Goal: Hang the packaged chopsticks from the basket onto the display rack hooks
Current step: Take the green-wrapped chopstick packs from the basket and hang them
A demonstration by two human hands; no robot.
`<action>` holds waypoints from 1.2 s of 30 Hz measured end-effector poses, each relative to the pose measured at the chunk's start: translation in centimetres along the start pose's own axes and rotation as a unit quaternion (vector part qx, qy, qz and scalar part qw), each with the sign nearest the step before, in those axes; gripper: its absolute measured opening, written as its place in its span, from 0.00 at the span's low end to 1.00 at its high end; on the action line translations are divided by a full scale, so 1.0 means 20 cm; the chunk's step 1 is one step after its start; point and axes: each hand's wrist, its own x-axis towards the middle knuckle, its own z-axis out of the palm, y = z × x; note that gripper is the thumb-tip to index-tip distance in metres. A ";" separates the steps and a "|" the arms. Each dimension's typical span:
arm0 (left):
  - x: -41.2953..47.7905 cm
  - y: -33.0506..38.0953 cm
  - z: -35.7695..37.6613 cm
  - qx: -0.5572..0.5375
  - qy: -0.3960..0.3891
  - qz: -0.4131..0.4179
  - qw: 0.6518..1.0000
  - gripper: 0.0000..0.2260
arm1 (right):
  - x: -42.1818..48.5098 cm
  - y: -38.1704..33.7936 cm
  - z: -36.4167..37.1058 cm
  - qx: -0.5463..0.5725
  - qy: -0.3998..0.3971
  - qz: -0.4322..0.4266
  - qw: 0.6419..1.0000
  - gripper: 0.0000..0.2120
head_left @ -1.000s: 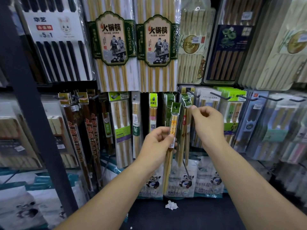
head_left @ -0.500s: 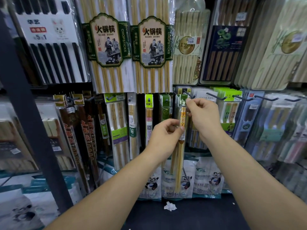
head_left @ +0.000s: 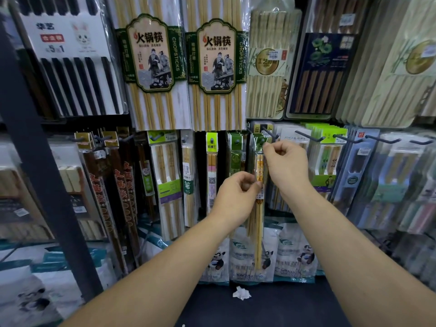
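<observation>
My left hand [head_left: 236, 197] grip: closed round chopstick pack [head_left: 259, 166] middle. My right hand [head_left: 285, 166]: pinching its top. Best: line hole onto hook [head_left: 269, 134] tip, keep pack plumb.

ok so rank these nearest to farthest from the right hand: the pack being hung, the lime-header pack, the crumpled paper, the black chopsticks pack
1. pack being hung: pinched at its top by the right hand.
2. lime-header pack: hanging to the left.
3. crumpled paper: lying well below.
4. black chopsticks pack: far upper left.
</observation>
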 end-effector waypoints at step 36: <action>-0.85 -1.18 -0.55 0.271 -0.003 -0.210 0.939 0.05 | -1.29 1.05 0.23 -0.151 -0.390 0.195 0.887 0.04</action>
